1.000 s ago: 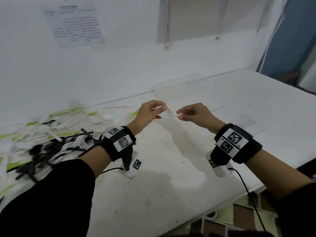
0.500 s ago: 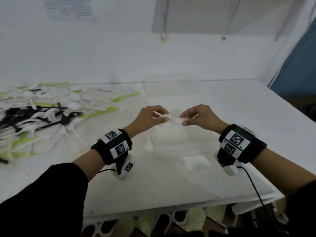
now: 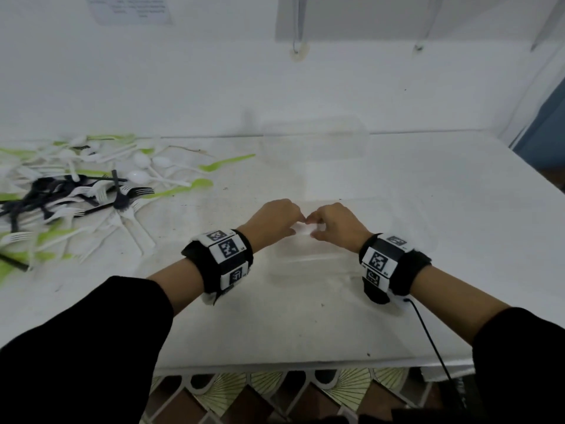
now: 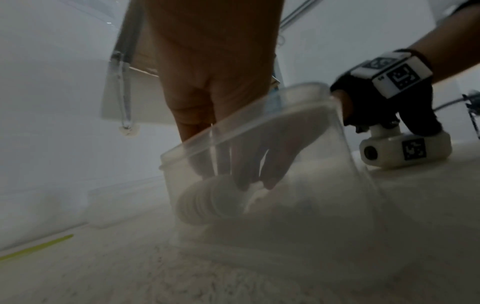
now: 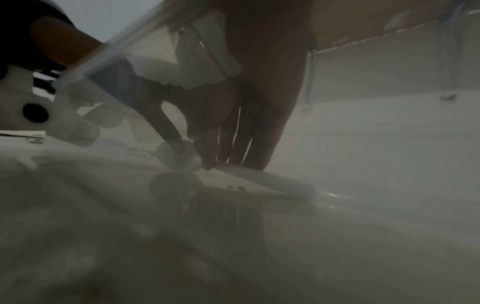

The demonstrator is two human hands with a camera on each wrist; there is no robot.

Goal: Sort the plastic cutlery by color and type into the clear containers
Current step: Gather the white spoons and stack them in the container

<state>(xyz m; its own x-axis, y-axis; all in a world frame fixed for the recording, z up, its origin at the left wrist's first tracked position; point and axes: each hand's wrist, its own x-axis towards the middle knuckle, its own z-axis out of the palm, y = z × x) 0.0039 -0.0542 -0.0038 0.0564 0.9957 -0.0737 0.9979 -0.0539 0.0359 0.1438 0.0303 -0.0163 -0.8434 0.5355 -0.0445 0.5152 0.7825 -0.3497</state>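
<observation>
white spoons (image 4: pixel 215 200) lay nested in a stack on the floor of the near clear container (image 3: pixel 394 237), which sat on the white table (image 3: pixel 305 325) right in front of the person. both hands reached down into that container from above. the left hand (image 3: pixel 272 223) and right hand (image 3: pixel 337 226) met fingertip to fingertip over the middle of it, fingers curled downward, with a pale white piece (image 3: pixel 302 230) showing between them in the head view. from the left wrist view, the left fingers (image 4: pixel 246 164) touched the top of the spoon stack through the hazy wall; whether they pinched a spoon or merely pressed it, i could not tell. the right wrist view was murky, and the right fingers (image 5: pixel 233 142) pointed down at a white handle-like strip, grip unclear.

a second clear container (image 3: pixel 315 139) stood farther back against the wall, apart from the first. the unsorted pile (image 3: pixel 76 191) spread over the table's left side, well apart from the hands: white forks and spoons, black forks and green pieces tangled together, a green spoon (image 3: pixel 226 163) lying at the pile's right edge, nearest the far container. black bands with printed markers wrapped both wrists. a sheet of paper (image 3: pixel 128 9) hung on the wall above the pile.
</observation>
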